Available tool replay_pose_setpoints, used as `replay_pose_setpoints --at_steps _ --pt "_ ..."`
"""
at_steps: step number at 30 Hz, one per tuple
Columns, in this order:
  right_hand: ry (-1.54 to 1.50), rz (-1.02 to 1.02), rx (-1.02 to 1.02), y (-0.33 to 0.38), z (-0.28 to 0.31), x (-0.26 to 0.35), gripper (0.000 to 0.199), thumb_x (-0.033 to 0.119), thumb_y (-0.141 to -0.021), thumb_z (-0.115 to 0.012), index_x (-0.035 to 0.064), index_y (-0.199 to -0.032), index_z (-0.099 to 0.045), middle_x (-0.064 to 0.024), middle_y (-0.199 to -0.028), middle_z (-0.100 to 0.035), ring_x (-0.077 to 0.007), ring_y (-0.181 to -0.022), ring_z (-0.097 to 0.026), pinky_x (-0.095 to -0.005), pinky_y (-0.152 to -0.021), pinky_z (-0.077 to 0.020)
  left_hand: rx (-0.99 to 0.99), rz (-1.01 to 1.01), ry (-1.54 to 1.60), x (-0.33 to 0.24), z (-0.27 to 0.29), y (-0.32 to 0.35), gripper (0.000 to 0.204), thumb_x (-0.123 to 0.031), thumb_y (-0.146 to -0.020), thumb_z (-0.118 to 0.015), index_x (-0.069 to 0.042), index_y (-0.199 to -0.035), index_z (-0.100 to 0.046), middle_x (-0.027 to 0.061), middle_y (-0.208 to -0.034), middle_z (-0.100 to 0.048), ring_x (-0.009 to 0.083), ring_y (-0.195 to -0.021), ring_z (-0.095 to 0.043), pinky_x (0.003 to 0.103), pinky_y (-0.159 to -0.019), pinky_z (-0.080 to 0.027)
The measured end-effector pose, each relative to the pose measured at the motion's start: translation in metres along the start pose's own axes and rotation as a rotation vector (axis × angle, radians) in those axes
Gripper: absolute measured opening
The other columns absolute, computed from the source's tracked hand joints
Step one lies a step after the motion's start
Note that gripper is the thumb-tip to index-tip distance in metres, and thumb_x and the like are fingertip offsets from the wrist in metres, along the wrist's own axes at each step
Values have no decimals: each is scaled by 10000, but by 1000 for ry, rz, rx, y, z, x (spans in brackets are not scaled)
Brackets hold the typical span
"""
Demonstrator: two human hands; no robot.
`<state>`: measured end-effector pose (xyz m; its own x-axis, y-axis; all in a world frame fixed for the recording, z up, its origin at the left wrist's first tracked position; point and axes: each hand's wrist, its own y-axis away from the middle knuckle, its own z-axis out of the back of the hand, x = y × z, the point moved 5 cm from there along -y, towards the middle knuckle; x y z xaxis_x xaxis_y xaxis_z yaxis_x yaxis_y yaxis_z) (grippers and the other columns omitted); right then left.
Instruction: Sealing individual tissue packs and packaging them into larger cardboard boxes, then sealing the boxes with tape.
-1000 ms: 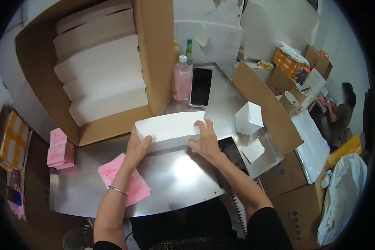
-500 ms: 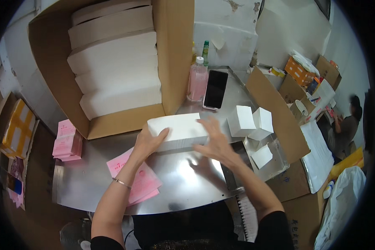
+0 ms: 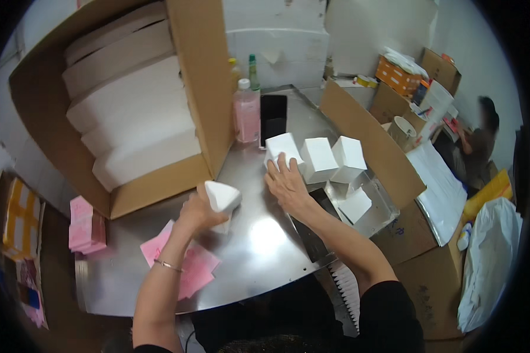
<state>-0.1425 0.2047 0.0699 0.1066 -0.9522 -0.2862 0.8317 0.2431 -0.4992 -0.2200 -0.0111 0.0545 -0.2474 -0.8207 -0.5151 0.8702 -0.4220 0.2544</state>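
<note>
My left hand (image 3: 201, 210) is closed round a stack of white sheets (image 3: 222, 195) above the metal table (image 3: 250, 276); its top edges bend. My right hand (image 3: 290, 187) grips another white stack (image 3: 284, 144), which stands on the table in front of the phone. Right of it stand two more upright white stacks, one nearer (image 3: 319, 159) and one beyond it (image 3: 348, 157). Under my left forearm lie pink printed packets (image 3: 197, 267), partly hidden by it.
A big open carton (image 3: 159, 197) at the left holds several rows of white sheets. A pink pile (image 3: 87, 229) stands left of it. A pink bottle (image 3: 247, 115) and a black phone (image 3: 274, 117) are behind. A cardboard panel (image 3: 371, 141) stands right; a person (image 3: 483, 138) sits beyond.
The long white stack held between both hands is now in two parts, one in each hand. My right hand has set its part beside the two standing stacks. The view has turned right.
</note>
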Motion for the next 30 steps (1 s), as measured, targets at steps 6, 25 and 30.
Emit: replay_pose_setpoints --at_steps 6,25,30 --pt "-40 -558 -249 101 45 -49 417 130 -689 -709 -5 -1075 -627 -182 -1158 -537 -348 -1123 -491 -504 -872 -389 -26 13 -41 -2 4 6 1053 -401 -661 -787 -5 -1470 -242 308 -1205 -595 440 -1123 -610 423 -1010 -486" --pt "-1224 -1110 -529 158 -50 -197 277 204 -958 -607 -66 -938 -666 5 -774 -587 -75 -676 -511 -265 -589 -421 218 48 1041 -96 -72 -100 446 -352 -899 -594 -33 -1211 -604 91 -1108 -581 221 -1077 -547 405 -828 -537" --pt "-949 -1400 -680 244 0 -142 246 187 -986 -583 -48 -914 -603 -7 -842 -576 -95 -737 -504 -291 -631 -426 212 -226 961 -156 -94 -136 427 -347 -857 -632 -32 -1141 -684 68 -1010 -663 210 -931 -624 364 -804 -528"
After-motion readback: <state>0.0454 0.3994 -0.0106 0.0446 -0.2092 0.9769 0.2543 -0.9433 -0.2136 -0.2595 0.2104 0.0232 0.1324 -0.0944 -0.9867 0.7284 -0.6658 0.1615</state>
